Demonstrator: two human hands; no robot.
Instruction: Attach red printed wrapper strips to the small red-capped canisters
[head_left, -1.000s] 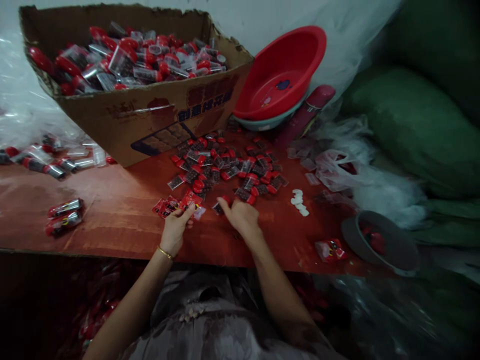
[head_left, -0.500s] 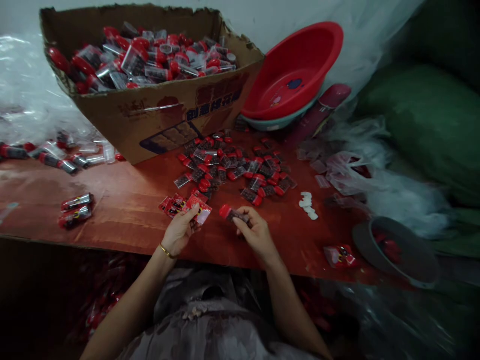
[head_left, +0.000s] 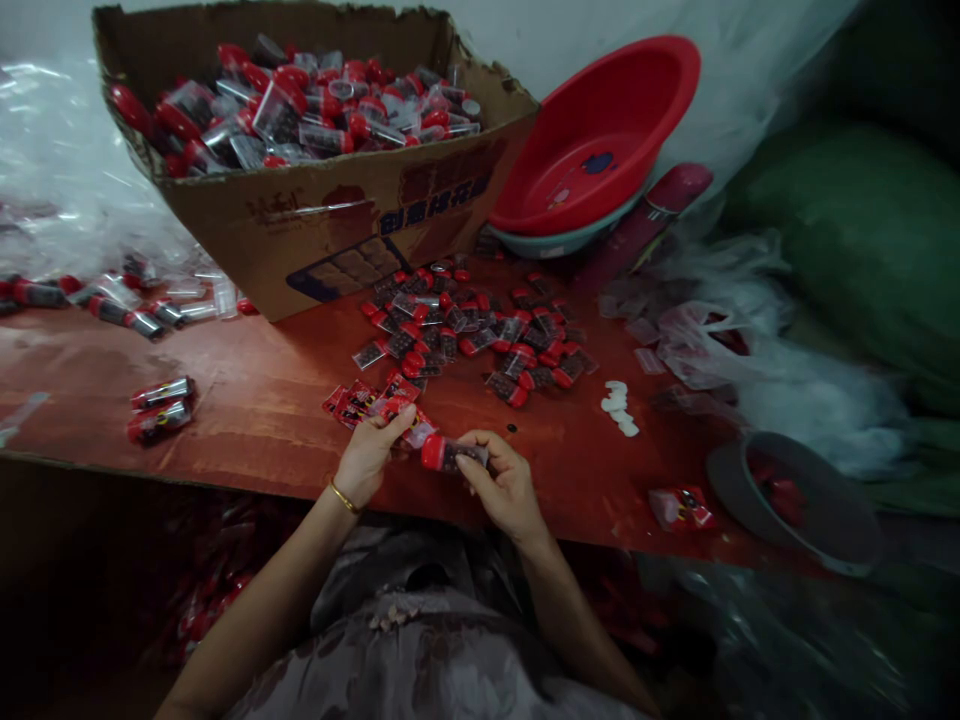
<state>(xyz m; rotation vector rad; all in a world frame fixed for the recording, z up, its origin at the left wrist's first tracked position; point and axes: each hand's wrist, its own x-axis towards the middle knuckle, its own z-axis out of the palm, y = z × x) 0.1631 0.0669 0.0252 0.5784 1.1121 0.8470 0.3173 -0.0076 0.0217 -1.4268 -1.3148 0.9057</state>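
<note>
My right hand grips a small clear tube with a red cap, held sideways with the cap toward the left. My left hand pinches a small red-printed plastic packet just beside the tube's cap. More red packets lie on the red-brown table under my left hand. Beyond my hands spreads a loose pile of the same red-capped tubes.
A torn cardboard box full of tubes stands at the back left. A red basin leans behind the pile. Wrapped tubes lie at left, white caps and a grey bowl at right, with plastic bags and green sacks beyond.
My right hand picked a tube out of the pile and drew it back toward me. Both hands came together near the table's front edge, the packet meeting the tube's cap.
</note>
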